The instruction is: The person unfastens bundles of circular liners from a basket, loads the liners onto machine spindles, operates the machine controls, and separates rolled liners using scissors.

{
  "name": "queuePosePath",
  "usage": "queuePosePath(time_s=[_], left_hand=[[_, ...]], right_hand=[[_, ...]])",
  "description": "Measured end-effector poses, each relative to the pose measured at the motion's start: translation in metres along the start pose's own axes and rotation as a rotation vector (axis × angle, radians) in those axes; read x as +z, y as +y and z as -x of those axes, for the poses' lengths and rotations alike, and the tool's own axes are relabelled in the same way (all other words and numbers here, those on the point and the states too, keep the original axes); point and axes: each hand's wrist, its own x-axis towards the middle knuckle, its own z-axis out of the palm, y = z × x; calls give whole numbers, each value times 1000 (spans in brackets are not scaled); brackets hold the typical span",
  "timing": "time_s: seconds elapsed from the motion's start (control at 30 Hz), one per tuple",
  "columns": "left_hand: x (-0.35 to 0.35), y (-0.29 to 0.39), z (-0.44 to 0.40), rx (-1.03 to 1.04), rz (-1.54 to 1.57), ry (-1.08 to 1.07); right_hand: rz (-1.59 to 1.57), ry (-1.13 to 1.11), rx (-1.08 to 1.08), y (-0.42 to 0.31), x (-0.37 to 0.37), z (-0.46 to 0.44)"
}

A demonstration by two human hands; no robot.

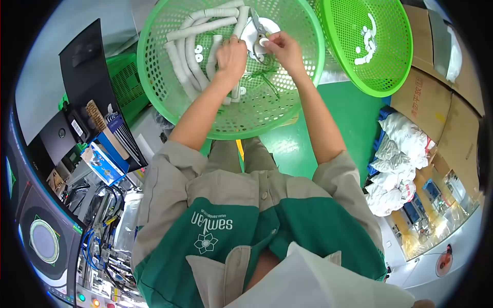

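Both my hands are inside a green perforated plastic basket (pixel 149 77). My left hand (pixel 232 57) is closed around a long white roll (pixel 241 21), which seems made of stacked rings. Between the thumb and fingers of my right hand (pixel 285 51) is a small white disc (pixel 263 41). A grey metal tool resembling scissors (pixel 257 21) lies beside that hand, over a white round piece (pixel 271 24). More white rolls (pixel 177 66) fill the basket's left side. Several loose white discs (pixel 198 54) and thin green strings (pixel 264 77) rest on its bottom.
Another green basket (pixel 334 36) at the right holds white pieces (pixel 367 41). Cardboard boxes (pixel 418 100) and white plastic bags (pixel 395 159) stand on the right. To the left are a monitor (pixel 46 236), cables, and a blue holder (pixel 110 156) with a brush (pixel 97 115).
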Motion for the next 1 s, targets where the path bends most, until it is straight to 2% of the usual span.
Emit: queuePosePath(time_s=[0.1, 0.2, 0.3, 0.4, 0.5, 0.53, 0.63, 0.67, 0.77, 0.8, 1.0], left_hand=[[-2, 1, 2, 35, -39, 11], [-9, -6, 10, 199, 128, 6], [-17, -12, 15, 147, 283, -72], [-17, -15, 11, -309, 988, -241], [-21, -14, 16, -614, 1611, -384], [-22, -13, 21, -590, 1671, -350], [-21, -19, 28, -607, 1557, -371], [-20, -23, 30, -639, 1544, -314], [-20, -40, 36, -739, 1555, -253], [-26, -42, 38, -743, 1582, -241], [-32, -47, 55, -837, 1642, -121]], right_hand=[[-208, -111, 101, -1, -1, 7], [-355, -148, 216, 1, 7, 13], [-362, -173, 277, -2, 8, 17], [-347, -190, 260, 0, 11, 17], [-273, -149, 230, 7, 20, 16], [-296, -140, 227, 9, 24, 16], [-371, -190, 221, 11, 31, 19], [-292, -172, 232, 16, 32, 16], [580, -191, -365, 27, 41, 29], [661, -312, -264, 14, 41, 37], [854, -383, -342, 11, 59, 39]])
